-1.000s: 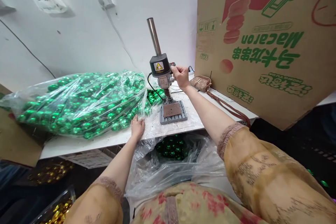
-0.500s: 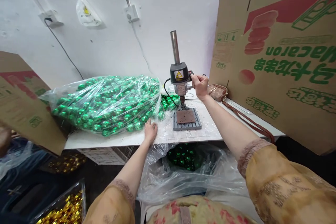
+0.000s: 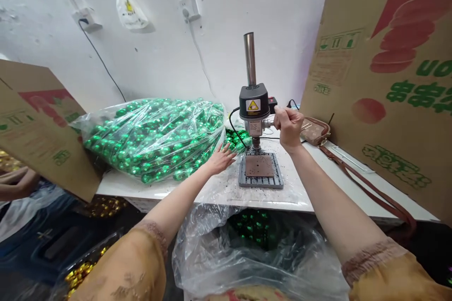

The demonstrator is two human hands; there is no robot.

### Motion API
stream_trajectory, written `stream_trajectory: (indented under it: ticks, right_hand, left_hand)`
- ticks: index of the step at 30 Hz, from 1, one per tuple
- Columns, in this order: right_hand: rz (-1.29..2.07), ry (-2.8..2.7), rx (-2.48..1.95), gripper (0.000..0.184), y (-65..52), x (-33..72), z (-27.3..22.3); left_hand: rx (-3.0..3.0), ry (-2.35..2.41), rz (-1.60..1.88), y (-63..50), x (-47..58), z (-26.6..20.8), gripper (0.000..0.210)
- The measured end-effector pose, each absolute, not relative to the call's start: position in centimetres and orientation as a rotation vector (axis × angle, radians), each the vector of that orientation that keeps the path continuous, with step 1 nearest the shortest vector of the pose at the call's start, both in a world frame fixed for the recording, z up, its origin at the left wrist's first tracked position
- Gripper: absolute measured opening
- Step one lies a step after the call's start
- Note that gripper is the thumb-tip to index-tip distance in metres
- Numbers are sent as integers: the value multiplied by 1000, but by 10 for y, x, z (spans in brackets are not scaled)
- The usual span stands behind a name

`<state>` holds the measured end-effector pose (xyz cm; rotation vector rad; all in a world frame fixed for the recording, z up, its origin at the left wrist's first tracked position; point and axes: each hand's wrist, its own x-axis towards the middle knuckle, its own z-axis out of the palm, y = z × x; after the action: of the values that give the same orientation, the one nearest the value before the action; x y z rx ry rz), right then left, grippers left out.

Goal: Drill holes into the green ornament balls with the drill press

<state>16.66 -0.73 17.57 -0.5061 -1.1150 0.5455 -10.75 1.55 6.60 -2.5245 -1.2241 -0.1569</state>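
Right hand (image 3: 290, 128), grip closed on the press lever (image 3: 269, 123); left hand (image 3: 219, 160) open, left of the plate (image 3: 262, 169): straying beneath the spindle (image 3: 256, 142) could injure it.

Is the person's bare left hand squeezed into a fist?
No, the left hand is spread open near the clear plastic bag of shiny green balls.

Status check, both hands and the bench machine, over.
Right hand closed beside the bench machine, anything gripped hidden. Left hand open, by the bagged green balls. Brown plate on the machine base, dark specks around it.
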Motion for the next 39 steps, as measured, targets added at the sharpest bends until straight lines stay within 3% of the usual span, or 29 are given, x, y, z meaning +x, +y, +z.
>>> stream_trajectory:
  ticks: [3, 7, 14, 21, 24, 27, 30, 36, 39]
  right_hand:
    - [549, -1102, -482, 58, -10, 165, 177]
    - [553, -1104, -468, 55, -12, 165, 178]
    - [600, -1125, -449, 53, -18, 165, 180]
    - [596, -1219, -398, 50, -20, 169, 186]
    - [553, -1260, -374, 47, -19, 171, 187]
    - [532, -1286, -384, 45, -18, 173, 187]
    - [519, -1299, -379, 44, -19, 174, 185]
    - [497, -1278, -351, 45, -20, 173, 178]
    - [465, -1250, -343, 43, -19, 169, 174]
  left_hand:
    - [-2475, -1394, 42, 26, -110, 67, 27]
    - [-2421, -1558, 60, 27, -114, 59, 26]
    - [-2320, -1750, 209, 49, -125, 63, 43]
    - [-2348, -1755, 581, 38, -138, 82, 26]
    - [-2330, -1759, 650, 16, -133, 72, 37]
    - [-2272, -1848, 492, -4, -129, 53, 57]
    - [-2242, -1947, 214, -17, -129, 34, 57]
    - [-2218, -1881, -930, -26, -126, 23, 49]
    - [-2221, -1714, -1270, -30, -112, 33, 45]
